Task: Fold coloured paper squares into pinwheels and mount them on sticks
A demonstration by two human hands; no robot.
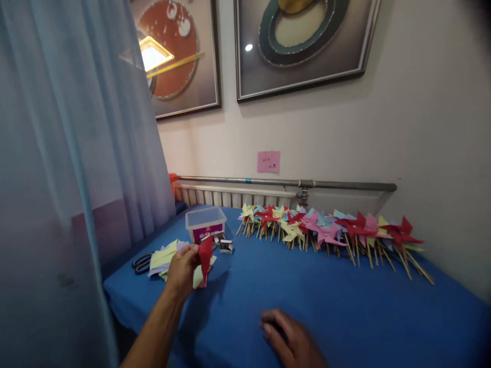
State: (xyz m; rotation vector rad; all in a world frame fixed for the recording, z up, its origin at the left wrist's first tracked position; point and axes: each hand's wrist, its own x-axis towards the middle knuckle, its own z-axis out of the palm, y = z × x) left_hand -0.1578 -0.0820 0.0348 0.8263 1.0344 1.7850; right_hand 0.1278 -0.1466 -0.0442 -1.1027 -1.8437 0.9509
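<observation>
My left hand (183, 268) is raised over the left part of the blue table (345, 306) and pinches a red sheet of paper (205, 257), which hangs bent from its fingers. Just beyond it lies a loose stack of pale yellow, green and lilac paper sheets (164, 255). My right hand (291, 340) rests low on the blue cloth near the front edge, fingers curled down; something dark seems to lie under its fingertips, and I cannot make out what it is.
A long row of several finished paper pinwheels (330, 230) on wooden sticks lies along the back of the table. A clear plastic box (206, 222) and a small metal item (226, 246) sit at the back left, black scissors (141, 263) at the left edge. A curtain (69, 153) hangs left.
</observation>
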